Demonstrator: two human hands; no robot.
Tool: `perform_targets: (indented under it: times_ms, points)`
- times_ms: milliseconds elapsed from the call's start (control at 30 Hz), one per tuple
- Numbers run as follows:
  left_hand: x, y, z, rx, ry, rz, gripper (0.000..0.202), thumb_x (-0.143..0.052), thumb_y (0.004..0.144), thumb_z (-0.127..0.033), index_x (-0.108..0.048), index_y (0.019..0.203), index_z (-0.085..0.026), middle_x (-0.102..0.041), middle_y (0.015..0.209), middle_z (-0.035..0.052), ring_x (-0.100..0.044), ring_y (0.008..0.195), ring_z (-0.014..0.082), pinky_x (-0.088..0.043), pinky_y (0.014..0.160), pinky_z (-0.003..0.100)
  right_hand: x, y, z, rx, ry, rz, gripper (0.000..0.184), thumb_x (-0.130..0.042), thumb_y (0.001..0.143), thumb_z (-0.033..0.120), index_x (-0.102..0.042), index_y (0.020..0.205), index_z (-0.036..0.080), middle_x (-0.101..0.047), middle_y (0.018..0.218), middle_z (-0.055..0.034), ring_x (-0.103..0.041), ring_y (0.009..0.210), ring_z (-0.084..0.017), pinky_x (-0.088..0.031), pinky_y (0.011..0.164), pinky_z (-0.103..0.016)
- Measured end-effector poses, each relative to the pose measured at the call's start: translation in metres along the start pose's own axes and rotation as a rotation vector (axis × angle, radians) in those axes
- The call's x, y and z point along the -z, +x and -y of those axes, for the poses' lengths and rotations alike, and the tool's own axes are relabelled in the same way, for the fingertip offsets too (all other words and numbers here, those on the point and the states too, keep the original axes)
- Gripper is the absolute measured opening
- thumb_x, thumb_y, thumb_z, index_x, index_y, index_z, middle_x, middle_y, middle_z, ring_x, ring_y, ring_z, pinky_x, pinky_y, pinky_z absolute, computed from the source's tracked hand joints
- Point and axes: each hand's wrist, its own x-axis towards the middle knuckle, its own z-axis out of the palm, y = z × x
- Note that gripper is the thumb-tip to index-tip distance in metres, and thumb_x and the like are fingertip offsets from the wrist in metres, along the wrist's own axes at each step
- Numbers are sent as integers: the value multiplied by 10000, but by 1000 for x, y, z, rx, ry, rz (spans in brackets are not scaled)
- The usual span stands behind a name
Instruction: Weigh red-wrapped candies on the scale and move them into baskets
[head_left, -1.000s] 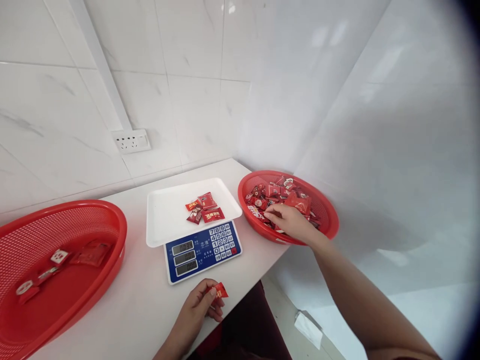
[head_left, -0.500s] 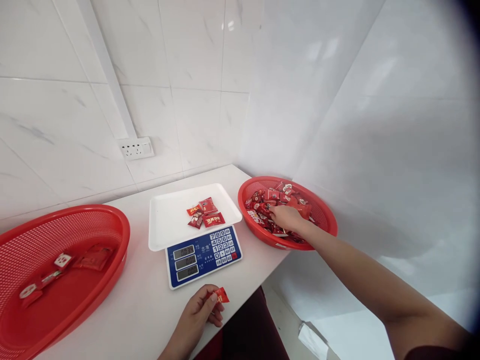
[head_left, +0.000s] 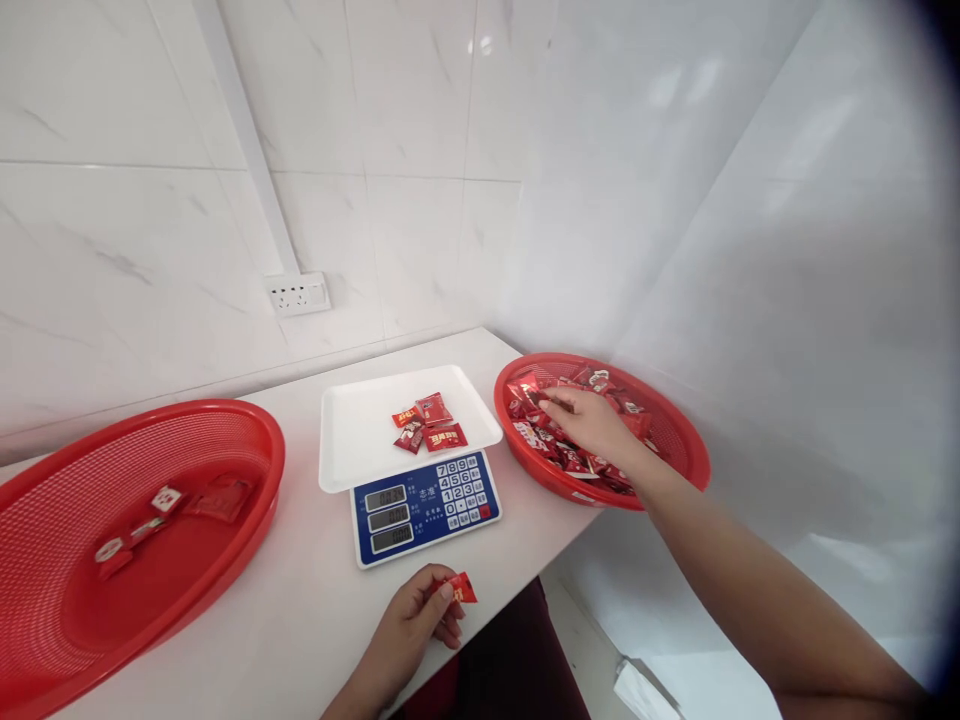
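Note:
My left hand (head_left: pixel 420 615) pinches a small red candy packet (head_left: pixel 463 588) between thumb and fingers, in front of the scale near the table edge. My right hand (head_left: pixel 585 420) is over the right red basket (head_left: pixel 690 470), fingers closed on a red candy packet (head_left: pixel 525 387) at their tips. Many red wrapped candies (head_left: pixel 555 445) fill that basket; the hand and forearm hide part of them. Between the baskets stands a digital scale (head_left: pixel 427 508) with a white tray (head_left: pixel 352 440). Several red packets (head_left: pixel 435 408) lie together on the tray.
A larger red basket (head_left: pixel 247 540) on the left holds several packets (head_left: pixel 217 498). The white table (head_left: pixel 292 620) meets a tiled wall with a power socket (head_left: pixel 298 294). A side wall stands close on the right. Something white (head_left: pixel 645 692) lies on the floor.
My right hand has risen slightly from among the candies, now with a packet at its fingertips. The left hand keeps its packet. The whole view has shifted a little.

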Motion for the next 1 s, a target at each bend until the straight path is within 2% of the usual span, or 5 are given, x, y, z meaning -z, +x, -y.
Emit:
perform_targets:
  times_ms: [233,433,667,833,1000]
  points:
    - [-1,1,2,-28,-21,-32,448,-583,725,-583,-573,840,-150,-575,675,6,-562,571,116,-479,563,256,-83,23,79,462,-78,41,309,-411,913,210,-632,1130,207,-652,1123,-53,-593,1011,-180,-463,865,-282]
    - [2,1,8,-64,-43,-28,444,-571,742,-574,-563,859,-146,-575,685,4,-556,564,106,-475,565,253,-123,38,114,560,-117,76,337,-459,870,136,-609,1163,208,-614,1194,-74,-513,1123,-236,-457,887,-351]
    - [0,0,8,-48,-34,-10,452,-565,742,-579,-559,856,-142,-577,679,5,-539,541,95,-465,566,252,-113,-32,77,440,321,12,275,-399,915,275,-616,1078,231,-667,1070,-56,-603,985,-195,-473,870,-330]
    - [-2,3,9,-57,-74,-28,440,-571,737,-581,-503,867,-166,-574,651,-13,-537,523,97,-467,546,251,-143,-108,46,86,690,194,312,-407,883,479,-567,838,215,-585,616,-9,-543,533,-155,-442,515,-266]
    - [-1,3,8,-89,-110,-71,407,-580,744,-558,-453,855,-187,-553,613,-39,-539,519,103,-479,546,258,-168,-140,37,111,795,361,435,-357,859,603,-469,701,214,-521,569,10,-484,523,-142,-392,520,-264]
